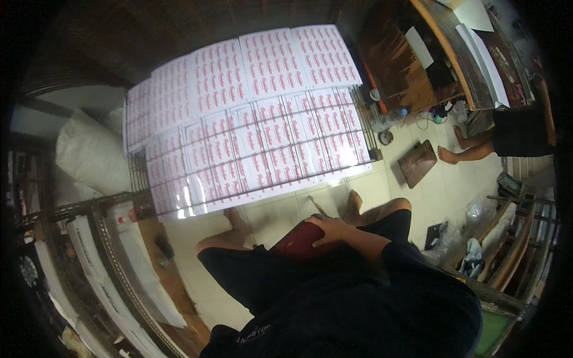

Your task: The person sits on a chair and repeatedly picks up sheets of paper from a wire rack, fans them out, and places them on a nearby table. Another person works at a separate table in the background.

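My right hand is at the far edge of a dark red low stool between my knees, closed over that edge. Some of its fingers lie across the red surface. Just beyond the hand a thin pale stick slants over the tiles; whether the hand touches it I cannot tell. My left hand is not in view. Ahead of my bare feet stands a wire rack, covered with overlapping white sheets printed in rows of red marks.
A brown stool stands at the right near another person's bare feet. Beyond is a wooden cabinet. A white sack leans at the left, above metal shelving. Plastic bags and wooden frames crowd the lower right.
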Tool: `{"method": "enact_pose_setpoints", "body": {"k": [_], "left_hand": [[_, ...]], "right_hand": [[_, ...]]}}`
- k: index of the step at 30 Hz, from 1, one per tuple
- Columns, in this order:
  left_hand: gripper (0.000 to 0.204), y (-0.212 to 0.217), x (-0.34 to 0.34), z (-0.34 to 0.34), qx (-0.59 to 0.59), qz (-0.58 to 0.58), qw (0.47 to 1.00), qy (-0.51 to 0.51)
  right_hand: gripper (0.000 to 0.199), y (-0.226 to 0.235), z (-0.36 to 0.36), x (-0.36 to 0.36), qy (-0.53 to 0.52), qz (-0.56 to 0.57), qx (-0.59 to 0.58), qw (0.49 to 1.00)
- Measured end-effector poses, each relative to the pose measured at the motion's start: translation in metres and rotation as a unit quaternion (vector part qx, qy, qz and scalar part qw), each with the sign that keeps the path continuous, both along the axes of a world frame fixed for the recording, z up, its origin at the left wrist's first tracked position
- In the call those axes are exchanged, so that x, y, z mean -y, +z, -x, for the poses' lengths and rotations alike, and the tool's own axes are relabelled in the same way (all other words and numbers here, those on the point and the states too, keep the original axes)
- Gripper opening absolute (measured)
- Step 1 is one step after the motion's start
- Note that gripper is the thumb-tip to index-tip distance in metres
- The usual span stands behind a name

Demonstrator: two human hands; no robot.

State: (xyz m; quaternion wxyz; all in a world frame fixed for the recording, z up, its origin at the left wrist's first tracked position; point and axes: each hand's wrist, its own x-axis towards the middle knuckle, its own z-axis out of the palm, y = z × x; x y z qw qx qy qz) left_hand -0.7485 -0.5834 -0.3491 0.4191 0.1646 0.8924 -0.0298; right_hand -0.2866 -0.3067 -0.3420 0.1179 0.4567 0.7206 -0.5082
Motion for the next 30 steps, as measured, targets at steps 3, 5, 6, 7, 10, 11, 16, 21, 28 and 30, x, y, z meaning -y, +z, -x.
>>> {"method": "enact_pose_setpoints", "body": {"k": [3, 5, 6, 7, 10, 11, 16, 21, 28, 30], "left_hand": [[0.075, -0.007, -0.005, -0.010, 0.015, 0.009, 1.000, 0.009], [0.073, -0.013, -0.003, -0.022, 0.028, 0.012, 0.999, 0.015], [0.073, -0.013, -0.003, -0.025, 0.031, 0.010, 0.999, 0.017], [0.072, -0.013, 0.000, -0.030, 0.035, 0.012, 0.999, 0.018], [0.069, -0.016, 0.003, -0.041, 0.044, 0.015, 0.999, 0.016], [0.068, -0.019, 0.003, -0.044, 0.046, 0.018, 0.999, 0.012], [0.064, -0.063, 0.012, -0.059, 0.051, 0.021, 0.998, -0.001], [0.061, -0.092, 0.020, -0.055, 0.064, 0.017, 0.998, -0.020], [0.034, -0.086, -0.045, 0.022, 0.126, -0.307, 0.937, -0.111], [0.026, 0.038, -0.120, -0.057, 0.058, -0.461, 0.885, 0.013]], "right_hand": [[0.087, 0.010, -0.005, 0.019, -0.042, 0.052, -0.037, 0.997], [0.087, 0.008, -0.009, 0.019, -0.033, 0.047, -0.021, 0.998], [0.086, 0.010, -0.006, 0.014, -0.027, 0.039, -0.020, 0.999], [0.086, 0.014, -0.005, 0.010, -0.011, 0.070, 0.003, 0.997], [0.089, 0.007, -0.005, 0.009, 0.056, 0.044, 0.064, 0.995], [0.089, 0.001, -0.006, 0.010, 0.076, 0.056, 0.075, 0.993], [0.095, -0.012, -0.011, 0.006, 0.107, 0.048, 0.062, 0.991], [0.095, -0.006, -0.020, 0.014, 0.021, 0.027, 0.001, 0.999], [0.029, -0.077, -0.077, -0.006, -0.426, -0.132, -0.167, 0.879], [0.021, -0.086, -0.120, -0.009, -0.498, -0.201, -0.110, 0.836]]}}
